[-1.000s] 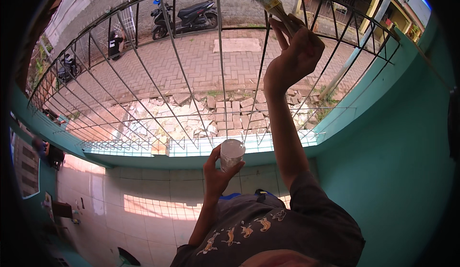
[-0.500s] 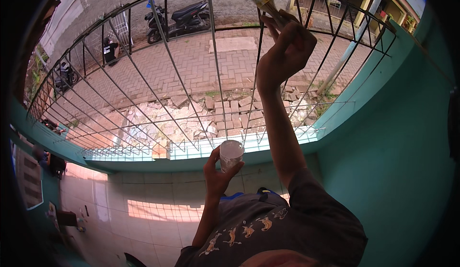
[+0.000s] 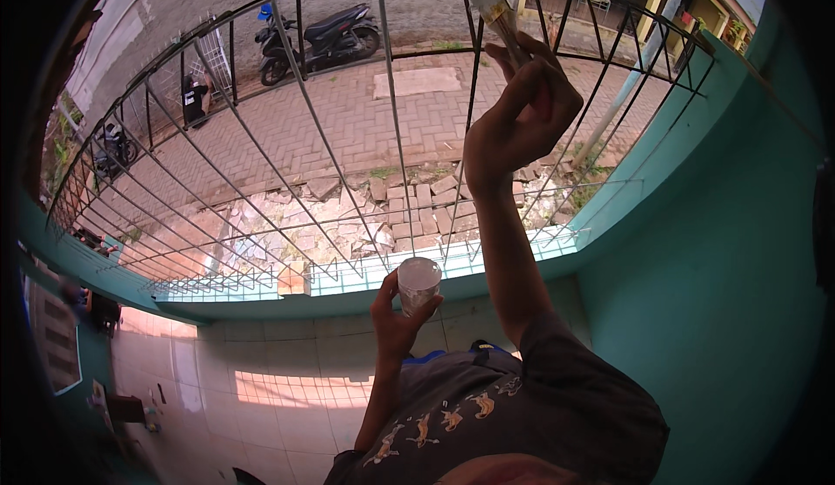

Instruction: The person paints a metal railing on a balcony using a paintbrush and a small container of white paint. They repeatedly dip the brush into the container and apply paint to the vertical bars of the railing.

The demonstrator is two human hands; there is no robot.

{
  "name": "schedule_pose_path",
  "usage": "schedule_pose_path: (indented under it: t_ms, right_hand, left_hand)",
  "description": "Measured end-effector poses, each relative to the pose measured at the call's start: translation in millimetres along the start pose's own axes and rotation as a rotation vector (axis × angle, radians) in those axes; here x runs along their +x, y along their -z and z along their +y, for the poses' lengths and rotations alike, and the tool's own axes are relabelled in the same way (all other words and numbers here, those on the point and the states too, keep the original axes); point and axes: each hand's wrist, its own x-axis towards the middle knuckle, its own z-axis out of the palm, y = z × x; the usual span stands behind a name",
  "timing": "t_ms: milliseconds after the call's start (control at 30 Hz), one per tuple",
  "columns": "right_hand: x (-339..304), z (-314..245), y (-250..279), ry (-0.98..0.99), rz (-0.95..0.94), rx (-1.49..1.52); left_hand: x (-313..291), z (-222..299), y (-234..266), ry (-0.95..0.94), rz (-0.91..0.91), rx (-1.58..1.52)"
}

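My right hand [image 3: 524, 107] is raised far up in front of me, its fingers closed round the handle of a paintbrush [image 3: 494, 8]. The brush has pale bristles and points up, close to the top of the dark metal bar grille [image 3: 396, 128]; whether it touches a bar I cannot tell. Lower down, before my body, my left hand [image 3: 399, 318] is wrapped round a clear plastic cup [image 3: 419, 278] that stands upright. A whitish surface shows at the cup's top.
The grille rises from a teal ledge [image 3: 452, 289] with a brick block [image 3: 294, 278] on it. A teal wall [image 3: 696, 311] stands at the right. Beyond the bars are a paved lane, a parked scooter [image 3: 322, 40] and a crouching person [image 3: 195, 100]. Tiled floor [image 3: 287, 346] lies below.
The paintbrush in my right hand has shifted a little to the right and slightly down. The hand has moved slightly the same way. My left hand and the cup have barely moved.
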Motion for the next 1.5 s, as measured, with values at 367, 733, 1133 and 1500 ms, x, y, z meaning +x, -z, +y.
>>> schedule_pose_path:
  t_ms: [367,733,1133,1500]
  right_hand:
    - [1,4,-3,0.205,-0.171,-0.064]
    - [-7,6,-1,0.345,-0.357,-0.312]
    - [-2,1,5,-0.010,-0.165,0.025]
    - [35,32,-4,0.106,-0.474,0.223]
  left_hand:
    - [12,-7,18,-0.022,-0.025,-0.028]
    - [25,-8,31,-0.011,-0.067,-0.016]
    - [22,-14,34,-0.025,-0.061,0.000]
    - [15,-17,26,0.003,-0.036,-0.042]
